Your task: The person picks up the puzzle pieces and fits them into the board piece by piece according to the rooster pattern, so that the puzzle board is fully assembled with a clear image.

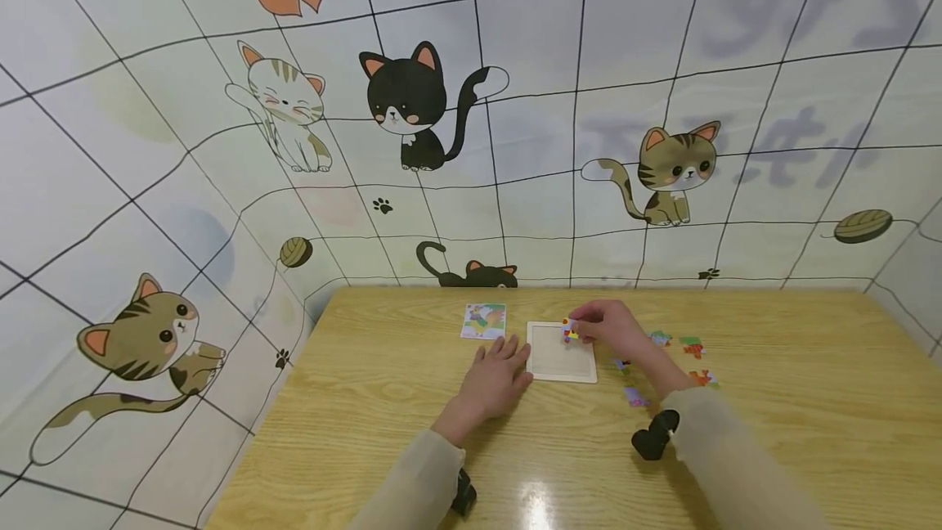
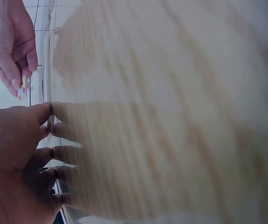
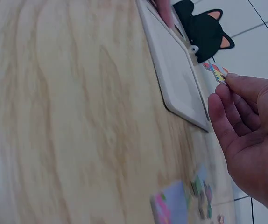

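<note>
Between thumb and fingers, my right hand (image 1: 609, 327) pinches a colourful jigsaw puzzle piece (image 1: 569, 330) above the upper right part of a pale, square puzzle tray (image 1: 561, 375). The right wrist view also shows this puzzle piece (image 3: 216, 72) at the fingertips, raised over the tray (image 3: 175, 77). My left hand (image 1: 495, 379) rests on the table with its fingers spread, at the tray's left edge. In the left wrist view the left hand (image 2: 12, 149) touches the tabletop with its fingertips. Nothing is held in it.
Several loose puzzle pieces, among them a purple one (image 1: 636, 397) and an orange one (image 1: 702, 378), lie right of the tray, partly under my right forearm. A square picture card (image 1: 483, 321) lies behind my left hand. A cat-print wall covering (image 1: 545, 186) borders the wooden table (image 1: 331, 399).
</note>
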`<action>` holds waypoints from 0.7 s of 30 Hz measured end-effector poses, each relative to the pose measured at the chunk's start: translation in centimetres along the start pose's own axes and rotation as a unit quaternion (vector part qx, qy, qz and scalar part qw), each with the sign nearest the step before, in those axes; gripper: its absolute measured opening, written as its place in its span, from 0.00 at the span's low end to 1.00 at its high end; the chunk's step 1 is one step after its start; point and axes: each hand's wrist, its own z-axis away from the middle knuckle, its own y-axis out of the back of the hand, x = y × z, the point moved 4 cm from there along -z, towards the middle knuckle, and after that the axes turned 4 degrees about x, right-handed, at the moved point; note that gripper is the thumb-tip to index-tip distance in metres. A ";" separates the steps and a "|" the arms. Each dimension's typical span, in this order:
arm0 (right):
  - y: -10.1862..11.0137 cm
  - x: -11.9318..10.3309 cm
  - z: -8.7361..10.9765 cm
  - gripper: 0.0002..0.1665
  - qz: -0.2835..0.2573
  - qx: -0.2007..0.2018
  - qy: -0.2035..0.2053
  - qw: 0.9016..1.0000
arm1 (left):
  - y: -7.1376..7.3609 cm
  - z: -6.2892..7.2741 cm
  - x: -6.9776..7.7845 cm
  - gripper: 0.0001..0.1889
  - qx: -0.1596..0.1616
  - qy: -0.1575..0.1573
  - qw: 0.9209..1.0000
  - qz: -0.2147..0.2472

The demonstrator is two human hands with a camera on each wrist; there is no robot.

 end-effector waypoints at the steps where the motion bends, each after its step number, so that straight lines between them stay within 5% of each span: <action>1: -0.4 0.0 -0.1 0.16 0.000 -0.003 -0.002 1.000 | 0.0 0.0 0.0 0.27 0.000 0.002 1.000 -0.001; 12: -3.7 -1.5 -0.6 0.12 0.032 -0.005 0.014 0.999 | -0.1 -0.1 0.4 0.27 -0.004 0.001 1.000 -0.012; 21: -5.2 -1.6 -1.5 0.09 0.092 0.034 0.009 0.995 | 0.0 0.0 0.4 0.27 -0.006 0.002 1.000 -0.019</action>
